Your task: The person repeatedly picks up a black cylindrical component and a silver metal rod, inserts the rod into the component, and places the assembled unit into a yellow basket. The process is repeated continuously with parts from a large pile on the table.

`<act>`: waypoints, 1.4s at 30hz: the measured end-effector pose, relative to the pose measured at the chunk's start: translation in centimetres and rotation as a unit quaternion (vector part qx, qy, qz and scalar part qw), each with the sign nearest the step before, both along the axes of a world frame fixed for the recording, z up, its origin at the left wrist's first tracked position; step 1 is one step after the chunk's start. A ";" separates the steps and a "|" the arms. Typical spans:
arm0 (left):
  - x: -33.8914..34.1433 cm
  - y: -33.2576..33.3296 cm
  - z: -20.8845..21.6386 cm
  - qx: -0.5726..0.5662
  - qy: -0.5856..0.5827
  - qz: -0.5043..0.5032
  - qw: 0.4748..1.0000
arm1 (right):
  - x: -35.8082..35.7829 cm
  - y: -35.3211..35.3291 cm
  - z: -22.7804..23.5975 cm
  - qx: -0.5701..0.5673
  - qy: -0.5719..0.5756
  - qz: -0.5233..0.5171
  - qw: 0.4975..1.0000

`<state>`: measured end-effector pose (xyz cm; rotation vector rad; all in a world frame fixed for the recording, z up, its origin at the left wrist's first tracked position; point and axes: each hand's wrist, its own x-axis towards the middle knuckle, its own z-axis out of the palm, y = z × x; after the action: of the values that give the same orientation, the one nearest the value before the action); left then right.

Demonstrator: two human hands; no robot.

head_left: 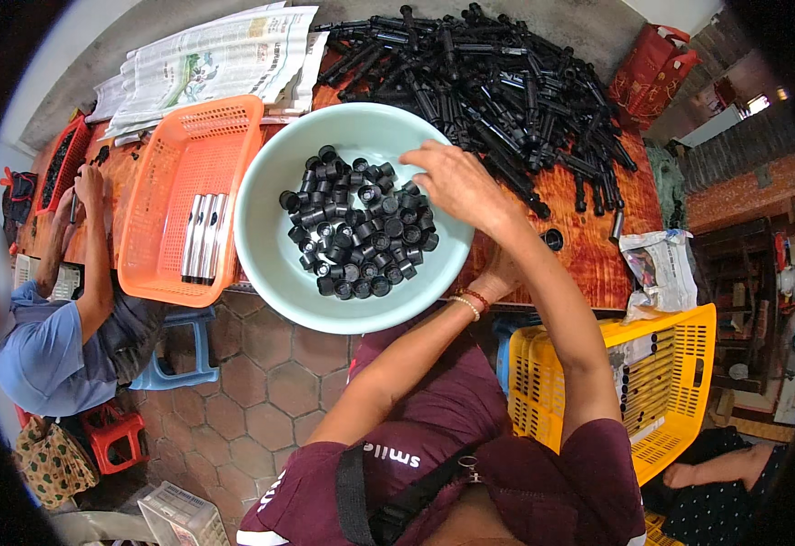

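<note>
A wide pale green basin (265,264) at the table's edge holds a heap of short black caps (361,232). My right hand (456,185) reaches over its right rim, thumb and fingers apart, with nothing visible between them. Its fingertips are above the inner wall, just beside the caps. Under my right forearm is my left hand (499,276), by the table edge right of the basin. Bracelets circle that wrist; the fingers are hidden. One loose black cap (553,239) lies on the table right of my right forearm.
Behind the basin spreads a big pile of black tubes (506,91). An orange basket (151,227) with several silver tubes (204,237) stands left. Newspapers (206,73) lie at the back. A yellow crate (688,364) is at my right. A co-worker (51,337) sits far left.
</note>
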<state>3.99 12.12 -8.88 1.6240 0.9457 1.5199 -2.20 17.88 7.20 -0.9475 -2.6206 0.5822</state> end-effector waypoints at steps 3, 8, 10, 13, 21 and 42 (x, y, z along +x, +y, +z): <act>-0.9 0.0 1.2 -0.057 0.047 -0.046 0.996 | -0.3 0.5 -1.6 -0.005 -0.032 -0.029 0.999; -0.9 0.1 1.5 -0.060 0.037 0.012 0.997 | -2.0 -0.5 -3.7 -0.027 -0.146 0.030 0.988; -0.7 0.2 1.7 -0.058 0.033 0.031 0.997 | -2.0 -0.3 -4.4 -0.027 -0.144 0.048 0.988; -0.4 0.5 0.5 -0.022 0.007 0.050 0.999 | -1.1 -0.7 -4.5 -0.030 -0.069 0.047 0.996; -0.5 0.6 2.2 -0.043 -0.047 0.046 0.997 | 4.6 -3.3 3.5 -0.178 0.230 0.054 0.955; -0.5 0.1 4.9 -0.052 -0.019 0.070 0.996 | 17.2 -4.0 3.3 -0.148 0.218 -0.101 0.959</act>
<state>3.47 12.25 -3.94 1.4766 1.1195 1.5613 15.01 13.89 10.47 -1.0179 -2.0545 1.0182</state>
